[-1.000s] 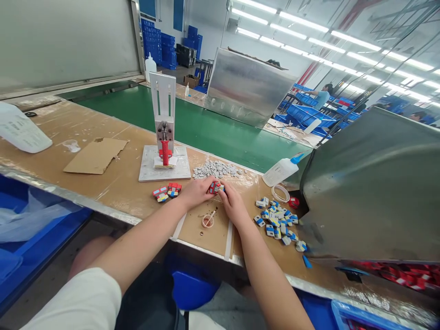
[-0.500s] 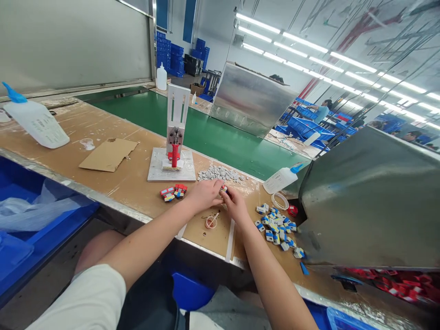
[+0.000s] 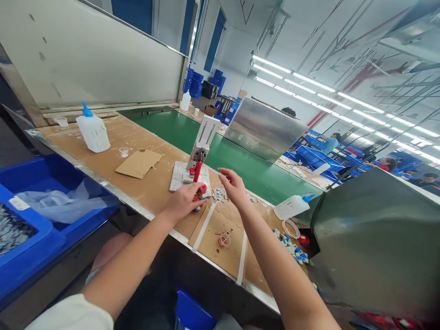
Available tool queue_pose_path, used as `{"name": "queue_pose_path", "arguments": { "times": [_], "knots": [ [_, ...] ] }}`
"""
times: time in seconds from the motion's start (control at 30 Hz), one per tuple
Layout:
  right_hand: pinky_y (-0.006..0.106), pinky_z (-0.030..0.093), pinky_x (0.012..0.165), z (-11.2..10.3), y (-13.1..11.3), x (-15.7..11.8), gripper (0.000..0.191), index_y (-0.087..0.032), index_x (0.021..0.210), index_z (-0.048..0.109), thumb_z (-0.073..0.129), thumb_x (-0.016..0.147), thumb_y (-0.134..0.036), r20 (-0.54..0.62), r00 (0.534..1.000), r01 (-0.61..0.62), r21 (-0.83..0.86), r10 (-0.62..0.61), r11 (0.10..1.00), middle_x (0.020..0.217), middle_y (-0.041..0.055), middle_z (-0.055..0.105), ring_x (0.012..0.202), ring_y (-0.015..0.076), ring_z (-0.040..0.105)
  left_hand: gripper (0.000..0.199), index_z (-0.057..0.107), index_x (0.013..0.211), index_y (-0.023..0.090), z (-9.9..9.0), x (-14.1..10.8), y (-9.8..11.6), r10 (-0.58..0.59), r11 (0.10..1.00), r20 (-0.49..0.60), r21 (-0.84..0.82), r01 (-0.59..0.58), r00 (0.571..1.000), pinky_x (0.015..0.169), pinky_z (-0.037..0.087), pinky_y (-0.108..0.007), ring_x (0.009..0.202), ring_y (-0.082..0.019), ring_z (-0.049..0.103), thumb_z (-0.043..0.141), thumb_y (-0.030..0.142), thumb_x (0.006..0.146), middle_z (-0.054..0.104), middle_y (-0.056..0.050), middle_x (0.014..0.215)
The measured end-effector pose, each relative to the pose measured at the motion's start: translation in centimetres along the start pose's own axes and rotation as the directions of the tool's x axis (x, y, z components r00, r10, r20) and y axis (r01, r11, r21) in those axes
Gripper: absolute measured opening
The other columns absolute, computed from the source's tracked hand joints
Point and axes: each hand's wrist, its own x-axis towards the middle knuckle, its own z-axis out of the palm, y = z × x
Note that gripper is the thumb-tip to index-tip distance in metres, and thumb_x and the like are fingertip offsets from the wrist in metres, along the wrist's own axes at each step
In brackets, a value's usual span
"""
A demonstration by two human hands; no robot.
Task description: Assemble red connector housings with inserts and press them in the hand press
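My left hand (image 3: 184, 200) is at the small group of red blocks just in front of the clamp fixture, its fingers and thumb closed around a red block (image 3: 202, 189). More blocks show in part below that hand. My right hand (image 3: 234, 185) hovers above the bench with its fingers apart and nothing visible in them. Beneath and beside it lie many small grey pieces (image 3: 219, 195), partly hidden by the hand. The toggle clamp with its red handle (image 3: 198, 172) stands on a white base plate (image 3: 177, 178) beyond my left hand.
A small cup with a stick (image 3: 224, 240) sits near the front edge. To the right are blue-and-white blocks (image 3: 294, 250), a tape roll (image 3: 290, 228) and a glue bottle (image 3: 292, 207). Another bottle (image 3: 93, 130) and cardboard (image 3: 139, 163) lie left. A green belt (image 3: 240, 160) runs behind.
My hands have come apart from their joined position. The left one has moved left to the red blocks, while the right one is now raised and opened. The camera view has turned left.
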Motion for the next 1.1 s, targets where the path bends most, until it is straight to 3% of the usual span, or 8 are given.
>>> {"name": "queue_pose_path", "arguments": {
  "times": [0.1,0.23,0.4,0.5,0.63,0.83,1.0,1.1],
  "knots": [
    [0.031,0.053,0.073,2.3,-0.7,4.8,0.056,-0.022,0.126,0.071,0.073,0.085,-0.06,-0.028,0.996,-0.084,0.101,0.087,0.991,0.119,0.0095,0.075,0.089,0.019,0.065,0.047,0.064,0.132,0.026,-2.2,-0.7,-2.1,-0.222,0.974,-0.162,-0.083,0.211,0.961,0.099,0.056,-0.039,0.106,-0.027,0.073,0.078,0.048,0.093,0.077,-0.007,0.119],
    [0.029,0.051,0.064,6.3,-0.6,6.0,0.053,-0.02,0.107,0.072,0.066,0.09,-0.07,0.202,0.902,-0.41,0.12,0.382,0.904,0.091,0.0089,0.078,0.078,0.0198,0.068,0.052,0.065,0.124,0.022,-3.4,1.6,-5.3,-0.479,0.862,-0.385,-0.376,0.34,0.789,0.092,0.058,-0.034,0.095,-0.021,0.07,0.083,0.048,0.083,0.074,-0.007,0.111],
    [0.033,0.056,0.065,7.6,-2.0,3.5,0.072,-0.018,0.085,0.072,0.038,0.101,-0.079,0.391,0.828,-0.533,0.329,0.402,0.779,0.078,0.0131,0.076,0.074,0.0234,0.071,0.058,0.063,0.109,0.019,-2.4,5.0,-8.5,-0.664,0.619,-0.305,-0.736,0.274,0.682,0.077,0.061,-0.031,0.084,-0.017,0.065,0.09,0.049,0.067,0.068,-0.003,0.097],
    [0.036,0.059,0.066,5.9,-5.2,5.5,0.076,-0.017,0.1,0.075,0.034,0.1,-0.081,0.297,0.923,-0.374,0.539,0.244,0.755,0.094,0.0151,0.08,0.079,0.0253,0.072,0.07,0.059,0.112,0.02,-1.4,5.5,-9.2,-0.719,0.406,-0.14,-0.879,0.248,0.681,0.072,0.061,-0.03,0.083,-0.017,0.066,0.095,0.051,0.06,0.067,-0.002,0.094],
    [0.033,0.059,0.067,4.5,-7.6,10.7,0.059,-0.021,0.119,0.072,0.049,0.098,-0.07,0.231,0.965,-0.243,0.609,0.124,0.755,0.125,0.0124,0.078,0.089,0.0226,0.073,0.078,0.058,0.12,0.021,-0.8,5.2,-9.8,-0.684,0.356,-0.088,-0.906,0.227,0.724,0.062,0.054,-0.023,0.082,-0.015,0.065,0.096,0.053,0.06,0.066,-0.002,0.098],
    [0.027,0.037,0.047,6.6,0.1,8.8,0.045,-0.021,0.097,0.062,0.052,0.091,-0.065,-0.144,0.941,-0.251,0.309,0.306,0.918,0.078,0.0039,0.069,0.055,0.0139,0.052,0.076,0.055,0.127,0.025,-0.1,4.9,-10.9,-0.668,0.416,-0.104,-0.873,0.254,0.737,0.058,0.047,-0.019,0.076,-0.009,0.057,0.094,0.044,0.065,0.064,-0.003,0.114],
    [0.026,0.049,0.061,10.7,5.1,4.7,0.058,-0.021,0.101,0.06,0.086,0.06,-0.053,0.003,0.953,-0.298,0.211,0.304,0.931,0.093,0.0031,0.075,0.067,0.0136,0.06,0.062,0.057,0.133,0.026,0.1,5.0,-10.9,-0.684,0.322,-0.004,-0.899,0.297,0.729,0.061,0.052,-0.022,0.084,-0.014,0.066,0.077,0.059,0.084,0.066,-0.007,0.119],
    [0.029,0.052,0.07,12.3,5.8,4.8,0.062,-0.021,0.101,0.062,0.09,0.057,-0.054,0.072,0.96,-0.279,0.161,0.271,0.946,0.093,0.0025,0.076,0.072,0.0144,0.062,0.059,0.064,0.133,0.024,0.0,4.9,-10.7,-0.64,0.409,-0.015,-0.853,0.324,0.768,0.065,0.055,-0.024,0.091,-0.017,0.069,0.069,0.065,0.09,0.069,-0.011,0.127]
  ]
}}
